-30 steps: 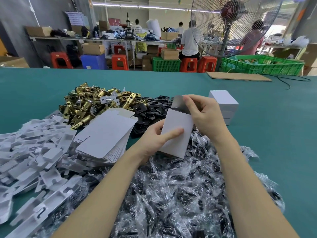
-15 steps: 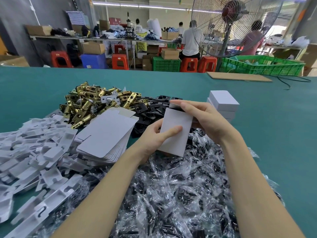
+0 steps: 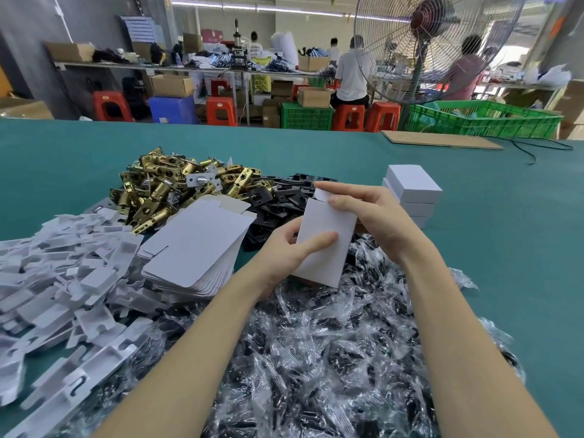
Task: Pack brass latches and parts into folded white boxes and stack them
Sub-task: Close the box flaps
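Trouble would most likely come at the top flap (image 3: 322, 195) of the white box (image 3: 324, 240): if the right hand (image 3: 369, 213) presses it down off-line, my guess is the tuck creases or springs back and the box will not sit flat on a stack. The left hand (image 3: 289, 252) grips the box's lower half, thumb laid across its front face and fingers hidden behind; a slack hold could let it twist. The right hand curls over the top end, thumb and forefinger on the flap. The box is held in the air above the heap of clear bagged parts (image 3: 316, 358).

Counted: one box in hand; three closed boxes (image 3: 412, 192) stacked just right of it; one sheaf of flat box blanks (image 3: 196, 248) to its left. Brass latches (image 3: 164, 188), black plates (image 3: 284, 197) behind it, and white plastic inserts (image 3: 60, 273) far left are too many to count.
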`<state>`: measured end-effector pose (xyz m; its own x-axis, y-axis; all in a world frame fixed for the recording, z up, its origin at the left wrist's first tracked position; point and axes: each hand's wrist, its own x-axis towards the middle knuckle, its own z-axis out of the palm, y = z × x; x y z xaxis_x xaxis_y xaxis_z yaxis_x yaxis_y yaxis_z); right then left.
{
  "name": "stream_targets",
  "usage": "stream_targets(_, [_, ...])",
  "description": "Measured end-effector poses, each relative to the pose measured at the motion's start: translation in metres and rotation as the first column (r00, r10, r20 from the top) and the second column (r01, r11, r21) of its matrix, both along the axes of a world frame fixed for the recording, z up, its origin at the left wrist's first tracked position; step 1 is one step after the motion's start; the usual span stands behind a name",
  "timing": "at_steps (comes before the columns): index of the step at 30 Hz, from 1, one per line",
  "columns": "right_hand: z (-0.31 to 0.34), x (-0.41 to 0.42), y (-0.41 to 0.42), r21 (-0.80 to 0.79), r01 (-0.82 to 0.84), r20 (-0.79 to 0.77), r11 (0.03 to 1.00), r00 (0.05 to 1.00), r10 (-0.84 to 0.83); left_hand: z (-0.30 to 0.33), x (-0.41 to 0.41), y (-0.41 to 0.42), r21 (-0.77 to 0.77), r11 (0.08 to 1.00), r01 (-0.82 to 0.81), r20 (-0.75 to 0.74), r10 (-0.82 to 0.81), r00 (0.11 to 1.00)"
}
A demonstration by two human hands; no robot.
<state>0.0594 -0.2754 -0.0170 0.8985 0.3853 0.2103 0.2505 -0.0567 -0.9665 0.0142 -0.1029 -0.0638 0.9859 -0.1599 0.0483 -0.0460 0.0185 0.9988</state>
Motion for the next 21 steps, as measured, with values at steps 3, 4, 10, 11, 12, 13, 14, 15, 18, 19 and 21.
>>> stream_targets(3, [0.000,0.000,0.002,-0.017,0.020,0.026,1.000,0.999,-0.020,-0.001,0.001,0.000,-0.012,1.000,-0.003,-0.001,0.003,1.000])
stream_targets(4, [0.000,0.000,0.004,-0.021,0.023,0.031,1.000,0.999,-0.023,-0.002,0.001,0.000,-0.021,1.000,-0.008,0.002,0.009,1.000])
stream_targets(10, [0.001,0.000,0.010,-0.046,0.009,0.043,0.999,0.999,-0.007,-0.003,0.002,-0.001,-0.040,0.999,-0.036,0.019,0.036,0.999])
stream_targets(11, [0.002,-0.001,0.010,-0.061,0.000,0.064,0.998,0.998,0.004,-0.004,0.002,0.000,-0.043,0.998,-0.037,0.017,0.038,0.999])
stream_targets(12, [0.002,-0.001,0.010,-0.073,-0.004,0.083,0.997,0.997,0.010,-0.004,0.002,0.000,-0.045,0.998,-0.036,0.017,0.037,0.999])
stream_targets(13, [0.003,-0.001,0.010,-0.079,-0.002,0.095,0.997,0.995,0.009,-0.004,0.002,0.000,-0.044,0.998,-0.034,0.016,0.034,0.999])
stream_targets(14, [0.003,-0.002,0.010,-0.079,0.003,0.099,0.997,0.995,0.005,-0.004,0.002,0.000,-0.039,0.999,-0.031,0.017,0.032,0.999])
stream_targets(15, [0.002,-0.001,0.009,-0.077,0.005,0.098,0.997,0.995,0.002,-0.004,0.002,0.000,-0.032,0.999,-0.029,0.018,0.029,0.999])
stream_targets(18, [0.003,-0.001,0.005,-0.124,-0.026,0.072,0.992,0.997,0.035,-0.003,0.002,0.000,-0.019,1.000,-0.019,0.012,0.019,1.000])
stream_targets(19, [0.004,-0.001,0.002,-0.156,-0.047,0.053,0.987,0.997,0.055,-0.003,0.001,0.000,-0.020,1.000,-0.014,0.012,0.014,1.000])
stream_targets(21, [0.007,-0.001,-0.005,-0.191,-0.074,0.004,0.979,0.997,0.076,-0.003,0.000,0.000,-0.021,1.000,-0.004,0.020,0.005,1.000])
